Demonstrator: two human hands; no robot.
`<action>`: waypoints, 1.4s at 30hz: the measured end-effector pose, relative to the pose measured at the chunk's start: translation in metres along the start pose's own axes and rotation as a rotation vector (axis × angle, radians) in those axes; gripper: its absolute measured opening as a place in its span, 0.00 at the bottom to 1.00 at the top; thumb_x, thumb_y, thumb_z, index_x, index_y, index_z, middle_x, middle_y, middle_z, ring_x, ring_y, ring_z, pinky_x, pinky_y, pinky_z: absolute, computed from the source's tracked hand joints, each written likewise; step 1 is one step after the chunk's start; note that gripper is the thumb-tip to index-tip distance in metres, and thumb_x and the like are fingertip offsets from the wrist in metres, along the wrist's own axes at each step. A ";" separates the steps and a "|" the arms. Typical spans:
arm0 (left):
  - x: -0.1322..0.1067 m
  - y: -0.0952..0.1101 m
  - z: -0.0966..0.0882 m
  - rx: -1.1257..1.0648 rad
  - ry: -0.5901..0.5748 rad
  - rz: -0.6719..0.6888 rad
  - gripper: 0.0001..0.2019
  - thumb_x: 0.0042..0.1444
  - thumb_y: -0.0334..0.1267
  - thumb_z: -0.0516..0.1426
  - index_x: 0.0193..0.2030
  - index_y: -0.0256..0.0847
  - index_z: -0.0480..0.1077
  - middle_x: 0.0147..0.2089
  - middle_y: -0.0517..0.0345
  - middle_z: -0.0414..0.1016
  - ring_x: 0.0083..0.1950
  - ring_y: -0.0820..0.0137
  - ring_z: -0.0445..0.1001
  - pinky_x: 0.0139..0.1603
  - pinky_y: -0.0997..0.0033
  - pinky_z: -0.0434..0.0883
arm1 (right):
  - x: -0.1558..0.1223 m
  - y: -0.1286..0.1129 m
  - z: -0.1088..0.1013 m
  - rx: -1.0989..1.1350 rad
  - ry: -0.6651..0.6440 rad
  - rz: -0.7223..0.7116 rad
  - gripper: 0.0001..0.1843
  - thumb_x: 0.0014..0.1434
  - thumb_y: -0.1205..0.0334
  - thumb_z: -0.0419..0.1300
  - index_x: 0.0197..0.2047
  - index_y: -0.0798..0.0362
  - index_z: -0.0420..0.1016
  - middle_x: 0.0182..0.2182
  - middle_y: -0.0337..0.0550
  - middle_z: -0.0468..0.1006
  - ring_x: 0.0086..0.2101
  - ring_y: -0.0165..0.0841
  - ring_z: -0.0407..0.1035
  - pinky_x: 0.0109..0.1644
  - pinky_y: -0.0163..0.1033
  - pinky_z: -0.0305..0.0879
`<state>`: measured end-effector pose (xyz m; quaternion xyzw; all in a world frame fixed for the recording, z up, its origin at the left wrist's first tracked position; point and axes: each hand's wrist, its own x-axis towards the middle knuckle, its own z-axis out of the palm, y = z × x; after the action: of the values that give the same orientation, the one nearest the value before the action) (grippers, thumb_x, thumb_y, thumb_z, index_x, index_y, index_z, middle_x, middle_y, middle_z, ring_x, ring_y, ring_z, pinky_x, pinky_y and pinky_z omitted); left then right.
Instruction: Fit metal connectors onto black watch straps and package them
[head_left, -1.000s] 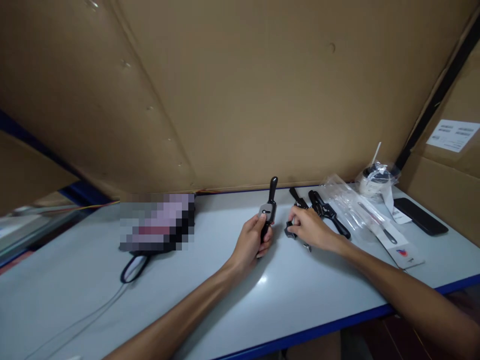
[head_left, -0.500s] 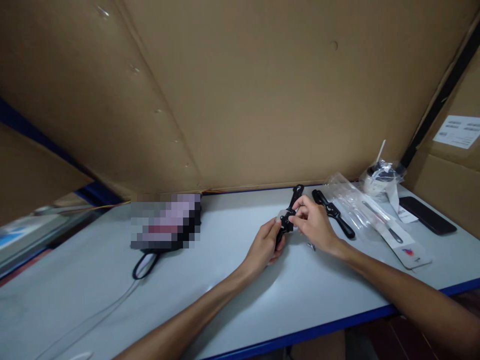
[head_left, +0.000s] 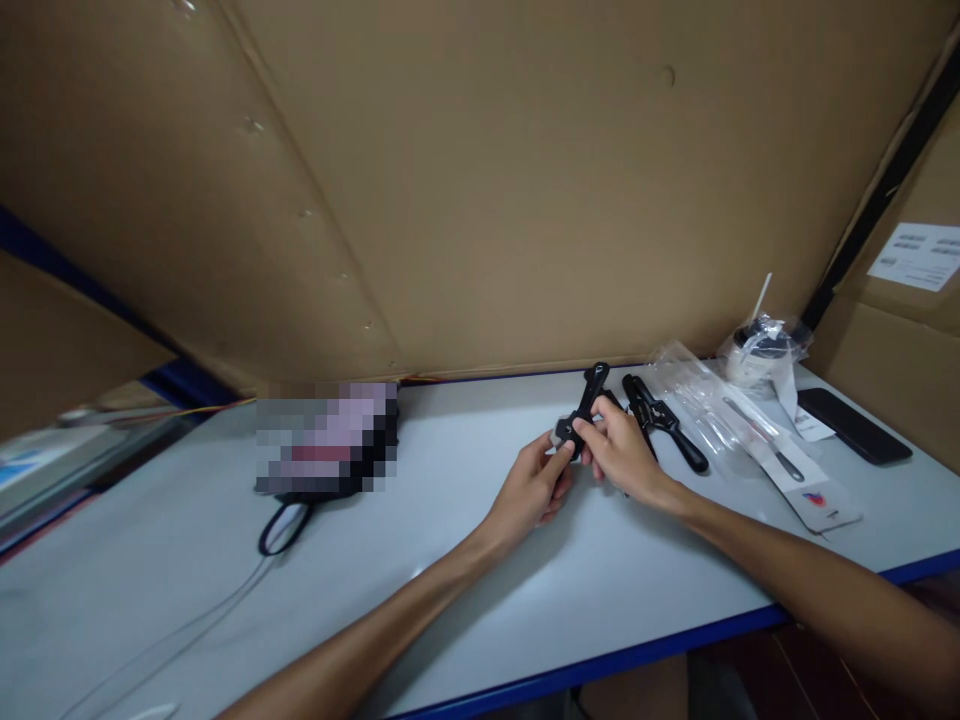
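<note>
My left hand [head_left: 534, 488] is closed round the lower end of a black handled tool [head_left: 584, 407] with a grey block on its middle. It holds the tool slanted up and to the right over the grey table [head_left: 225, 600]. My right hand [head_left: 621, 452] pinches the same tool at its middle, fingers pressed on the block. A second black handled tool [head_left: 661, 422] lies flat on the table just right of my right hand.
Clear plastic packets [head_left: 739, 425] and a white card lie at the right. A bagged roll [head_left: 757, 355] and a black phone [head_left: 853, 424] sit at the far right. A dark pouch with a cord [head_left: 281, 525] rests at the left. Cardboard walls the back.
My left hand has tilted the black tool to the right and carried it that way. My right hand left the table with a small dark part and now grips the tool's middle.
</note>
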<state>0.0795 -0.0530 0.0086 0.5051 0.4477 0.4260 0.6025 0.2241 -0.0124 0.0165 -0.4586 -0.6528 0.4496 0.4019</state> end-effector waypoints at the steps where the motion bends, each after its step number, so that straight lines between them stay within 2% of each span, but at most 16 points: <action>1: 0.000 -0.001 0.000 0.005 -0.004 0.004 0.17 0.60 0.55 0.58 0.37 0.43 0.64 0.19 0.71 0.57 0.15 0.81 0.46 0.13 0.81 0.47 | 0.000 0.000 0.000 0.002 0.002 -0.002 0.08 0.65 0.59 0.57 0.36 0.48 0.60 0.17 0.28 0.70 0.13 0.26 0.62 0.15 0.29 0.55; 11: -0.001 -0.003 -0.003 -0.021 -0.038 0.024 0.16 0.62 0.54 0.54 0.36 0.43 0.62 0.19 0.70 0.57 0.15 0.80 0.46 0.12 0.82 0.48 | -0.002 -0.003 -0.002 0.014 -0.027 -0.015 0.07 0.63 0.64 0.57 0.34 0.48 0.60 0.18 0.29 0.70 0.14 0.26 0.63 0.16 0.29 0.57; 17: -0.002 -0.002 -0.001 -0.013 -0.041 0.015 0.17 0.63 0.55 0.54 0.36 0.43 0.63 0.19 0.70 0.57 0.15 0.80 0.46 0.12 0.82 0.47 | -0.002 -0.001 -0.002 0.024 -0.023 -0.037 0.07 0.63 0.62 0.56 0.34 0.48 0.60 0.18 0.29 0.70 0.13 0.26 0.62 0.17 0.30 0.57; 34: -0.002 -0.005 -0.001 0.037 0.017 0.119 0.20 0.60 0.59 0.58 0.34 0.42 0.63 0.18 0.70 0.57 0.15 0.80 0.49 0.13 0.79 0.49 | -0.006 -0.003 -0.001 0.012 -0.040 -0.076 0.07 0.63 0.59 0.57 0.36 0.48 0.60 0.19 0.29 0.70 0.15 0.27 0.62 0.20 0.31 0.57; 37: -0.002 -0.002 -0.001 0.041 0.028 0.112 0.21 0.60 0.59 0.57 0.34 0.43 0.62 0.18 0.71 0.57 0.15 0.80 0.49 0.13 0.80 0.49 | -0.004 -0.007 -0.008 -0.065 -0.039 -0.149 0.10 0.66 0.54 0.56 0.35 0.49 0.61 0.19 0.30 0.70 0.17 0.27 0.64 0.24 0.32 0.58; 39: -0.002 -0.001 -0.001 0.017 0.049 0.097 0.22 0.59 0.60 0.58 0.33 0.44 0.59 0.18 0.71 0.57 0.15 0.81 0.48 0.13 0.80 0.48 | 0.000 -0.012 -0.019 -0.165 0.016 -0.232 0.13 0.68 0.51 0.54 0.35 0.49 0.64 0.18 0.31 0.69 0.20 0.28 0.65 0.27 0.33 0.58; 42: -0.002 0.000 -0.002 -0.028 0.078 0.075 0.24 0.57 0.61 0.60 0.32 0.45 0.55 0.18 0.72 0.56 0.15 0.81 0.47 0.13 0.81 0.46 | 0.006 -0.022 -0.042 -0.329 0.104 -0.313 0.13 0.68 0.57 0.52 0.32 0.51 0.67 0.19 0.34 0.70 0.22 0.29 0.64 0.30 0.34 0.56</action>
<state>0.0768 -0.0541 0.0083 0.4959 0.4457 0.4739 0.5751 0.2571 -0.0012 0.0500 -0.4335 -0.7588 0.2451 0.4198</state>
